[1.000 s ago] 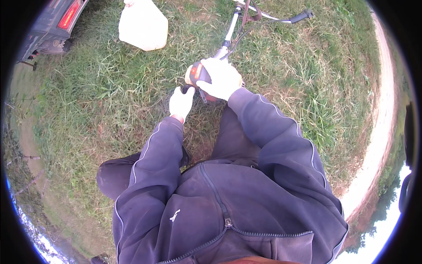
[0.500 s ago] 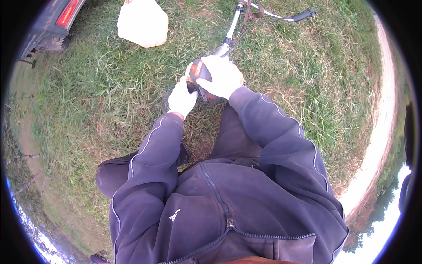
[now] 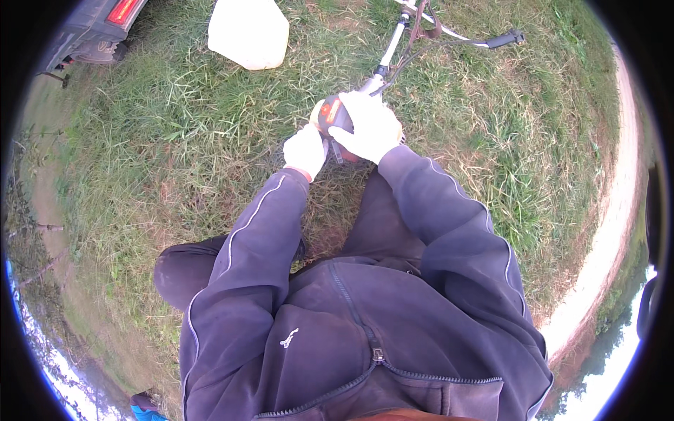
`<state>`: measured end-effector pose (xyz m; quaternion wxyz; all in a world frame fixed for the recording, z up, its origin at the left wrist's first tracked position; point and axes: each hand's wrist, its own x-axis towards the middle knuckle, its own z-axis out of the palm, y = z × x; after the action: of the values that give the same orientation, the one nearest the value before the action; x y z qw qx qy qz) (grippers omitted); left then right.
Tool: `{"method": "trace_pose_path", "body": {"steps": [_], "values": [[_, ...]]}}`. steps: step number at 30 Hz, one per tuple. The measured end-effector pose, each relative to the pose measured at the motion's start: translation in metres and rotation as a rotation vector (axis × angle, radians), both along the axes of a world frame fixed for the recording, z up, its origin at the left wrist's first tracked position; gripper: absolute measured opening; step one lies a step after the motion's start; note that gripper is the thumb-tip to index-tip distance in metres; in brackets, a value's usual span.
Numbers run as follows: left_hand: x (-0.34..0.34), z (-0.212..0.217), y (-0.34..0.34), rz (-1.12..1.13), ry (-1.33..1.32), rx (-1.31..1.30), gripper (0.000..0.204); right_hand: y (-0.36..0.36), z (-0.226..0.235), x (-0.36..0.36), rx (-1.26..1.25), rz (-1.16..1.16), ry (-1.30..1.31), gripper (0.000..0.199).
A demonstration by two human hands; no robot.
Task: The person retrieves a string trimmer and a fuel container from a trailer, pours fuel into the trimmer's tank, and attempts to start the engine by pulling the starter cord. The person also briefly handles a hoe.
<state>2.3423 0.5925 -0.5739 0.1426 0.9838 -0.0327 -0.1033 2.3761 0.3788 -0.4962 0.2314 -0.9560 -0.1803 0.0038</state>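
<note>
A brush cutter lies on the grass in front of me, its orange and black engine [image 3: 330,114] nearest to me and its shaft [image 3: 388,57] running away toward a handlebar [image 3: 484,40]. My right hand [image 3: 370,128], in a white glove, presses down over the top of the engine. My left hand [image 3: 305,151], also gloved in white, grips something at the engine's left side; what it holds is hidden by the fingers. I am crouched, with dark sleeves and one knee [image 3: 184,270] low on the left.
A white plastic canister [image 3: 249,31] lies on the grass at the top left. The rear corner of a dark vehicle with a red tail light [image 3: 105,24] is at the far upper left. A pale dirt track [image 3: 609,231] curves along the right.
My left hand has moved up closer to the engine's side and my right hand has settled a little further over it. The view has tilted slightly.
</note>
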Motion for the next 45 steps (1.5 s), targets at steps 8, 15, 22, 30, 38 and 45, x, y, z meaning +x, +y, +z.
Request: {"method": "trace_pose_path", "body": {"steps": [8,15,22,30,38,45], "values": [[0.012,0.0,-0.015,0.827,0.517,-0.746,0.056,-0.002,0.001,0.0,0.019,-0.006,0.032,0.079],[0.016,-0.028,-0.007,1.208,0.752,-1.619,0.027,-0.002,-0.004,0.001,0.007,0.023,0.071,0.082],[0.022,-0.013,-0.008,1.046,0.751,-1.206,0.026,-0.004,0.0,0.001,0.024,0.01,0.077,0.079],[0.025,-0.007,0.001,0.799,0.645,-0.823,0.031,0.0,-0.004,0.003,0.014,0.007,0.067,0.078],[0.021,-0.011,0.01,0.721,0.601,-0.762,0.038,0.01,0.003,0.0,0.015,0.02,0.063,0.078],[0.038,0.031,0.014,0.364,0.5,-0.261,0.069,0.011,0.019,0.01,0.051,-0.033,0.189,0.078]]}}
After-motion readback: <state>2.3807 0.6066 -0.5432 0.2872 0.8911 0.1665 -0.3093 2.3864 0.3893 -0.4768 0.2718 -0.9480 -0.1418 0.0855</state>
